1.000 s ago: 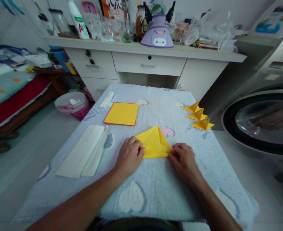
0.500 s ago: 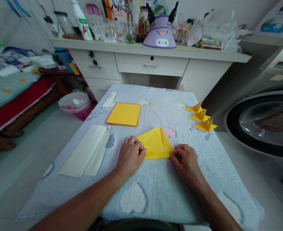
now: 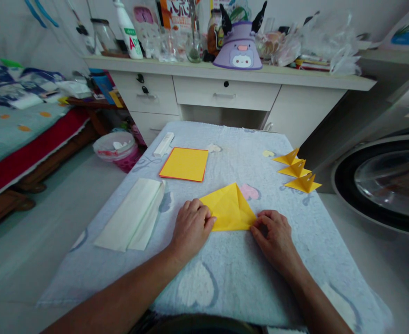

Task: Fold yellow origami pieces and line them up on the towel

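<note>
A yellow sheet of origami paper [image 3: 230, 211], folded with creases across it, lies on the cloth-covered table between my hands. My left hand [image 3: 193, 227] pinches its left side, fingers curled and thumb along the lower edge. At the lower right corner, my right hand [image 3: 273, 234] grips the paper between thumb and fingertips. Beyond it lies a stack of square yellow paper [image 3: 184, 164] with red showing at its edges. Three folded yellow paper pieces [image 3: 302, 182] with raised points stand in a row at the right side of the table.
Left of my arm lies a folded pale cloth or tissue [image 3: 133, 215], with a small white box [image 3: 163, 144] farther back. A pink bin [image 3: 120, 150] stands on the floor at left. Behind the table is a white cabinet [image 3: 225, 90]; a front-loading washing machine [image 3: 392, 176] is at right.
The whole view has shifted slightly, so everything appears a little farther right. Both hands keep their hold on the yellow paper, whose shape looks the same.
</note>
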`<state>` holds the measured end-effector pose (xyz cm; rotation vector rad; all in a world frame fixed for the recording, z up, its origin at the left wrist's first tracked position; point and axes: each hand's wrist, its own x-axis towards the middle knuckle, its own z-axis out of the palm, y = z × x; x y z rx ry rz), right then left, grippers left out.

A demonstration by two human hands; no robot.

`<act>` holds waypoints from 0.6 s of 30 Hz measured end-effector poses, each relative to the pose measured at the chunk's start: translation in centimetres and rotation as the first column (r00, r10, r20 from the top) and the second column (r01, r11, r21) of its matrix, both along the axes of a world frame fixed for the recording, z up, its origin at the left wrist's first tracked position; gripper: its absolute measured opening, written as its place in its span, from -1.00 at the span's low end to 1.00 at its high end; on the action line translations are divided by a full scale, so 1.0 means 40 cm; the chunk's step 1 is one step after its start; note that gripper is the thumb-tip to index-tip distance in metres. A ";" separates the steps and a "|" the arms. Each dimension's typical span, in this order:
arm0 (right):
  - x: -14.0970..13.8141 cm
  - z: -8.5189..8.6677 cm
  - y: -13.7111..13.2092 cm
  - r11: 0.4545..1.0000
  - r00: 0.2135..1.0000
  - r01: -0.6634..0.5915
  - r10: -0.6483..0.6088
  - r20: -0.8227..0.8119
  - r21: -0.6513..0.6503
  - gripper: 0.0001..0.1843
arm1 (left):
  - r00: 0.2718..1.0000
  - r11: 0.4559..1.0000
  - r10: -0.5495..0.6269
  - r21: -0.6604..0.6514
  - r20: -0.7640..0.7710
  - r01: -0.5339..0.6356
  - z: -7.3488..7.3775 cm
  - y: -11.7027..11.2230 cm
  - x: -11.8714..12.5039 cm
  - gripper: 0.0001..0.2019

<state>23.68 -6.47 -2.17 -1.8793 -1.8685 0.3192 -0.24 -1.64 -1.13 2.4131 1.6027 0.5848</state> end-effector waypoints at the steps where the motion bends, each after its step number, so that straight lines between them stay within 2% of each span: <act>1: 0.000 0.001 0.000 1.000 1.000 -0.002 0.002 0.001 0.000 -0.89 | 1.000 1.000 -0.004 0.011 -0.012 0.004 0.001 -0.004 -0.001 -0.90; 4: -0.003 0.006 -0.001 1.000 1.000 -0.005 0.005 -0.001 0.000 -0.87 | 0.995 0.993 -0.065 0.092 -0.077 0.072 0.003 -0.014 -0.003 -0.95; 6: -0.006 0.010 -0.001 1.000 1.000 -0.003 0.003 0.002 0.004 -0.86 | 0.972 0.966 -0.191 0.151 -0.135 0.210 0.004 -0.019 -0.005 -0.92; 9: -0.007 0.011 -0.001 1.000 1.000 -0.009 0.008 0.020 0.013 -0.86 | 0.904 0.888 -0.378 0.197 -0.201 0.416 0.005 -0.026 -0.006 -0.86; 14: -0.002 0.004 0.000 1.000 0.999 -0.011 0.010 0.041 0.015 -0.85 | 0.873 0.816 -0.441 0.312 -0.208 0.487 0.016 -0.054 -0.005 -0.75; 18: -0.002 0.002 0.001 1.000 0.999 -0.004 0.004 0.049 0.002 -0.86 | 0.793 0.690 -0.563 0.397 -0.233 0.606 0.024 -0.081 0.000 -0.72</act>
